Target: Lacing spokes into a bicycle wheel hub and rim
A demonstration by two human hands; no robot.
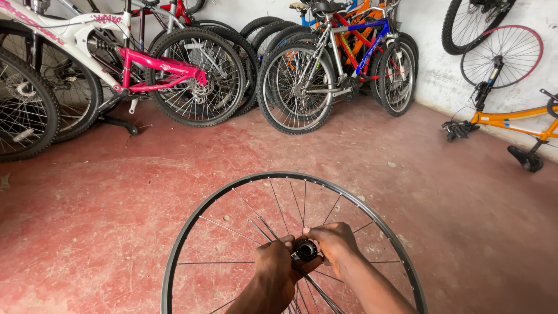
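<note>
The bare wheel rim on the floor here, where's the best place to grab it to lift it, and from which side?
Probably the bare wheel rim itself, on its left arc, coming from outside the hoop. It carries no tyre, so fingers can curl round the narrow band between spokes. The left hand and right hand are both at the hub, leaving the outer rim free.

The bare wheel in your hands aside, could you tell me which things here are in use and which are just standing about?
In use: wheel rim, hub, spokes, left hand, right hand.
Standing about: pink-and-white bicycle, leaning bicycles, orange bicycle frame, wall-hung wheel.
</note>
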